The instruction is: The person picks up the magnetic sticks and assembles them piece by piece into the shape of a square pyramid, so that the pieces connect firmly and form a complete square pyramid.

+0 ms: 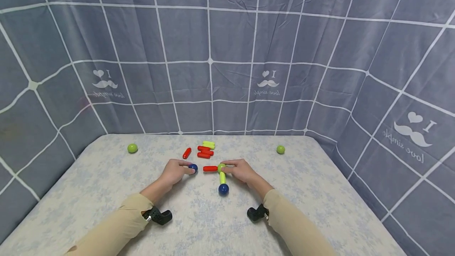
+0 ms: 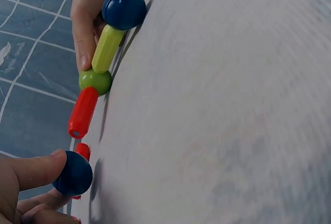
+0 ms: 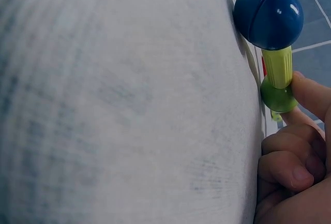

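My left hand (image 1: pixel 175 172) pinches a blue ball (image 1: pixel 193 168) between thumb and fingers, low over the table. To its right, my right hand (image 1: pixel 242 170) grips a green ball (image 1: pixel 221 167) with thumb and fingertips. From that green ball a red rod (image 1: pixel 210 168) points left, its free end facing the held blue ball across a small gap. A yellow-green rod (image 1: pixel 222 178) runs from the same green ball toward the near side, ending in a second blue ball (image 2: pixel 124 9). In the left wrist view the joined balls and rods form a bent chain.
Several red rods (image 1: pixel 204 155) and yellow-green rods (image 1: pixel 209 144) lie behind the hands. One red rod (image 1: pixel 187 153) lies apart, left of them. Single green balls rest at far left (image 1: pixel 132 148) and far right (image 1: pixel 281 149). A grey grid curtain (image 1: pixel 231 82) stands behind the table (image 1: pixel 199 224).
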A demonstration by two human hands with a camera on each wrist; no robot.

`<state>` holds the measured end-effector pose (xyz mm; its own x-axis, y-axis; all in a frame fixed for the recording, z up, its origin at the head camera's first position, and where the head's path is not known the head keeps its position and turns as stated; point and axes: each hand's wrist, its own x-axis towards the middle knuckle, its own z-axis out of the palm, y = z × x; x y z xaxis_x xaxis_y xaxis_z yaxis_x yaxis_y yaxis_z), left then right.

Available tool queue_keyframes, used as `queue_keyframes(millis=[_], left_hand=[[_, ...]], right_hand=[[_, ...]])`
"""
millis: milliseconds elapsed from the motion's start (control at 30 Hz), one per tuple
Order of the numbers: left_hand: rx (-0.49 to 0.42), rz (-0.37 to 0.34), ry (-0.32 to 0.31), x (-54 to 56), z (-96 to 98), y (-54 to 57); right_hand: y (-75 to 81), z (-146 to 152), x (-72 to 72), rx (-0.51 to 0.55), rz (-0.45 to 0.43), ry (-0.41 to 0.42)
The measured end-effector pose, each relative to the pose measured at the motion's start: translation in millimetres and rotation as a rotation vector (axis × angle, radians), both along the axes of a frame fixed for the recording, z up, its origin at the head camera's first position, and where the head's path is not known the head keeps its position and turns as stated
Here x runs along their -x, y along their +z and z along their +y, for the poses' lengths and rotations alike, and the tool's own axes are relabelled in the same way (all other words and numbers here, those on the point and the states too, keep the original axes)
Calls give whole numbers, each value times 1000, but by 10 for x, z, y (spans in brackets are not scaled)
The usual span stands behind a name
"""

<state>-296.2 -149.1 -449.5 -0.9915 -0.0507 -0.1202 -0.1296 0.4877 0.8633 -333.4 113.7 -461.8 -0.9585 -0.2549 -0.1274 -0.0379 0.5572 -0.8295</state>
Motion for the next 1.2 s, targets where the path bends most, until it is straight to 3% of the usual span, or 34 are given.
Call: queue_keyframes(millis=[300, 833, 1200], left_hand=[[-1, -12, -5, -2, 175, 4], [10, -6, -9, -29, 182, 12], [-9, 6, -15, -51, 194, 12]], right_hand=[[-2, -23, -4, 4, -4, -19], [-12, -23, 18, -14, -3, -24], [12, -52, 6, 19, -55, -41]])
